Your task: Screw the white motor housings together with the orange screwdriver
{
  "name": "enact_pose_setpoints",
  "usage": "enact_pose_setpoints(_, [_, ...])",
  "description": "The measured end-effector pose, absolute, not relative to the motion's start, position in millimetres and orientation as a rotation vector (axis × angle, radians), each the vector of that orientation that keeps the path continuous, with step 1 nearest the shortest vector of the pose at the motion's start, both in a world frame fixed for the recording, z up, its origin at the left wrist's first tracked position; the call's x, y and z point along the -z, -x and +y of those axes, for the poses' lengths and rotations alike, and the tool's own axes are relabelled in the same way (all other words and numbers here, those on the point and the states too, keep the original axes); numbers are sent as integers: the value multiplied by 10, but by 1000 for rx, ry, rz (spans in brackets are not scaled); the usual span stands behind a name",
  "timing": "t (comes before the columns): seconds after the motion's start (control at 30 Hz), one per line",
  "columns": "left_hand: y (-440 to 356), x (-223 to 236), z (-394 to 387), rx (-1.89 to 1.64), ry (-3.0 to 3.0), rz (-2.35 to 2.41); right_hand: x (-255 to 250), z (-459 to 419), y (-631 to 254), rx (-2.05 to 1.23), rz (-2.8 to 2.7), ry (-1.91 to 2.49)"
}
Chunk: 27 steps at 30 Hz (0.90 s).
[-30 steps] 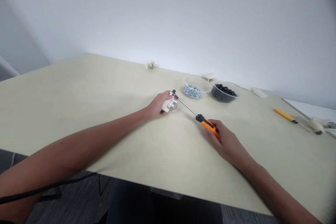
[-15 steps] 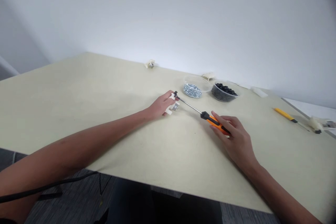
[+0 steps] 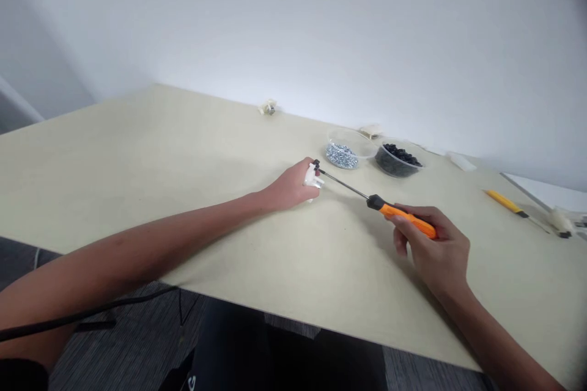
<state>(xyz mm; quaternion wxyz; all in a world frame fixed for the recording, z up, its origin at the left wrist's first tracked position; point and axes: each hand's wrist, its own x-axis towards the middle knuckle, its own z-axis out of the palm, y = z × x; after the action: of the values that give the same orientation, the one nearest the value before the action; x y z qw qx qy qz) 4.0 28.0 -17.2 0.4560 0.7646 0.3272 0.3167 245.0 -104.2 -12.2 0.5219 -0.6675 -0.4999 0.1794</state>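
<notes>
My left hand (image 3: 291, 186) is closed around a small white plastic part (image 3: 311, 178), which rests over the middle of the table. A little black piece (image 3: 316, 164) sits at the part's upper end, close to my fingertips. My right hand (image 3: 438, 250) grips the orange and black handle of a screwdriver (image 3: 406, 218). The metal shaft points left and its tip reaches the black piece; whether it sits in a screw is too small to tell. My fingers hide much of the white part.
Beyond my hands stand a clear tub of silvery screws (image 3: 342, 156) and a clear tub of black pieces (image 3: 398, 160). Off-white parts (image 3: 268, 107) lie along the wall. At right are a yellow-handled screwdriver (image 3: 506, 202) and another off-white part (image 3: 560, 221). A black cable (image 3: 114, 303) hangs below the table edge.
My right hand has turned and shifted its hold back along the screwdriver handle. The white part has turned in my left hand and shows less. The whole view has shifted slightly.
</notes>
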Motion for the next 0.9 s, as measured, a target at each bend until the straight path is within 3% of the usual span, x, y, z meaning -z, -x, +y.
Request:
enact_pose_setpoints(0.2, [-40, 208, 296, -772, -1722, 772, 209, -953, -2593, -668, -1355, 1558])
enact_pose_setpoints(0.57, [-55, 218, 248, -735, -1503, 672, 65, -1097, -2476, -368, -1310, 1670])
enact_pose_setpoints(0.9, [-63, 191, 144, -742, -1648, 767, -2, -1040, -2546, -966, -1067, 1615])
